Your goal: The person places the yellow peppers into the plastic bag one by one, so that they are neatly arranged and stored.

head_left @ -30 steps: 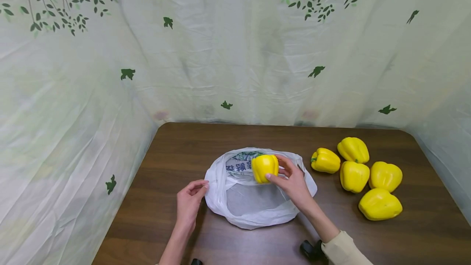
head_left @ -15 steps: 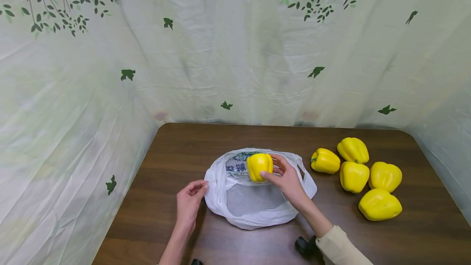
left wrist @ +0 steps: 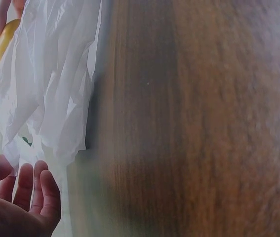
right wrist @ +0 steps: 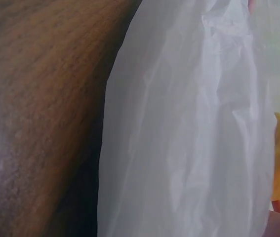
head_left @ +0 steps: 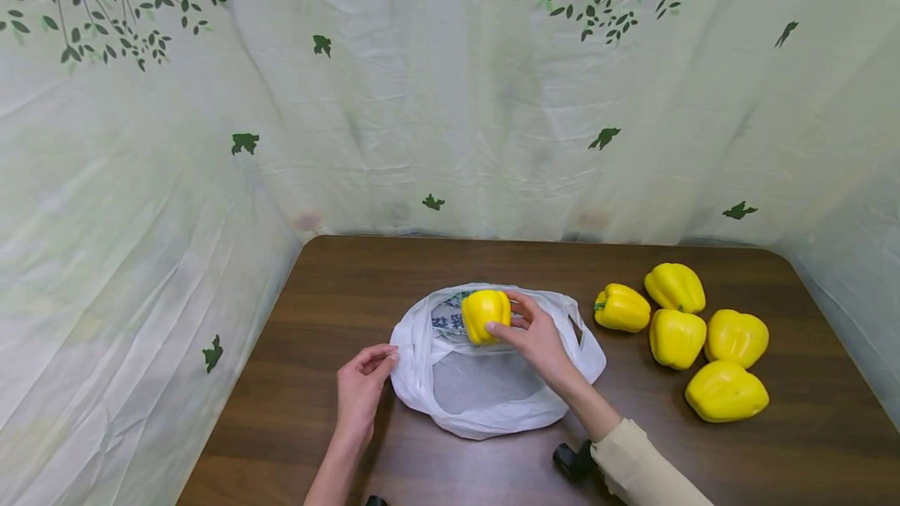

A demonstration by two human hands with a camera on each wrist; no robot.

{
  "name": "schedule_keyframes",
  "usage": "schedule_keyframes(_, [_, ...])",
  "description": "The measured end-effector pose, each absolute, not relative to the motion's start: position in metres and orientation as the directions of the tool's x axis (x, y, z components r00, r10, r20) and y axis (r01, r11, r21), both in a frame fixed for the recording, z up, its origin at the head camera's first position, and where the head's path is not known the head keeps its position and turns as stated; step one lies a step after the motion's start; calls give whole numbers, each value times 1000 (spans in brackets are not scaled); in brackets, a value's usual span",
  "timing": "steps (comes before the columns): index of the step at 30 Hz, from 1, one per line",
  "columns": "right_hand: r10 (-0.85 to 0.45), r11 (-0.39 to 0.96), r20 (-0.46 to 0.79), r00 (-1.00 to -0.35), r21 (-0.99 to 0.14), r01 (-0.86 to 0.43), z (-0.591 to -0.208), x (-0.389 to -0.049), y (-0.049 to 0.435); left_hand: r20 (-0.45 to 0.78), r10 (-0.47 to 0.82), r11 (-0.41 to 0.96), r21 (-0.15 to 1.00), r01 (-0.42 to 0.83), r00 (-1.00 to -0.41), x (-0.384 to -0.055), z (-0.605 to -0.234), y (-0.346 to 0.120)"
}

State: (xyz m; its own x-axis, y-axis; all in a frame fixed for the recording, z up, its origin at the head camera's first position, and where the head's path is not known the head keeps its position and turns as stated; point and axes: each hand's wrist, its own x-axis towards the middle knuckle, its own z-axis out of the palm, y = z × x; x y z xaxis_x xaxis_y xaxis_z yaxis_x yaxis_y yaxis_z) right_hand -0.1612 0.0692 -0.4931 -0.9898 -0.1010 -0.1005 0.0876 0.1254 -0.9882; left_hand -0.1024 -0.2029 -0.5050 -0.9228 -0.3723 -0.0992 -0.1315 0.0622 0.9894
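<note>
Left hand (head_left: 360, 387) pinches bag rim (head_left: 485, 422); right hand (head_left: 538, 340) holds pepper (head_left: 483, 317) over wide mouth (head_left: 485, 381).

The white bag (head_left: 485, 420) is gaping upward, leaving a way in at its near half; a yellow pepper (head_left: 485, 317) and the right hand (head_left: 539, 343) are blocking the far part. The left hand (head_left: 362, 386) is occupying its left edge. Five more peppers (head_left: 677, 339) are crowding the right, bare tabletop (head_left: 394, 262) running behind the bag.

beige R slv (head_left: 650, 467) w/ creased cuff (head_left: 616, 443), rounded blk R wrist cam (head_left: 569, 461), blk L cam tip (head_left: 376, 500)
</note>
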Motion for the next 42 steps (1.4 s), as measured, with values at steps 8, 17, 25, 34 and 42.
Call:
schedule_keyframes(8, [-124,148,-28,-992,-989,10,-501,-167,63,-120,-361,57,987,-150,-925,-103,-507,-206])
schedule_keyframes(17, [-136,178,-37,-990,-984,12,-501,-172,53,-108,-365,58,989,-138,-925,-103,-507,-205])
schedule_keyframes(25, [-120,209,-66,-991,-977,40,-498,-175,42,-109,-368,59,988,-140,-923,-102,-507,-204])
schedule_keyframes(34, [-123,198,-76,-990,-979,51,-499,-181,29,-119,-364,68,986,-154,-924,-102,-508,-205])
schedule_keyframes(42, [-118,213,-77,-990,-976,51,-504,-185,17,-128,-359,59,986,-159,-925,-101,-508,-205])
